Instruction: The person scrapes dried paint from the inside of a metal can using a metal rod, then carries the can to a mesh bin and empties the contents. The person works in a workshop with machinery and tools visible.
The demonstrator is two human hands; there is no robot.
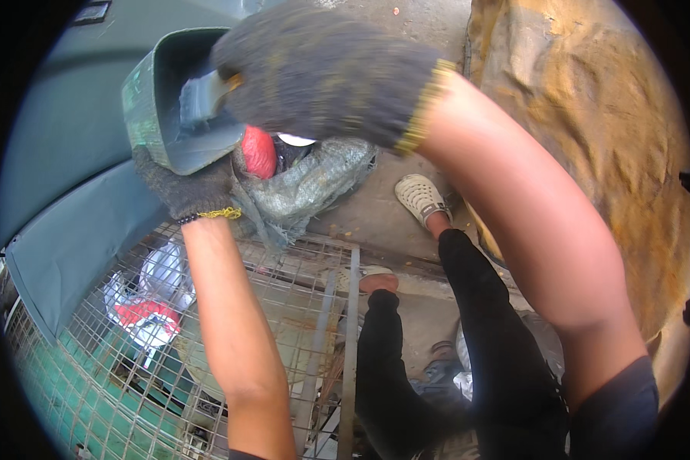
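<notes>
My right hand (322, 77), in a dark knitted glove with a yellow cuff, is closed around the handle of a paintbrush (197, 101). The brush's wide, bluish-grey bristles are inside a green plastic tub (140, 115), which is tilted with its opening toward me. Bluish-grey paint coats the tub's inner wall. My left hand (184, 186), gloved the same way, grips the tub from below at its near side; the tub hides most of those fingers. Motion blurs the right glove slightly.
A wire mesh rack (284, 307) spans the lower left, with plastic bags (149, 307) under it. Grey-green painted panels (77, 115) rise at left. Beyond my left hand lies a woven sack (314, 180) with a red bundle (258, 153). A stained brown tarp (583, 153) covers the right side.
</notes>
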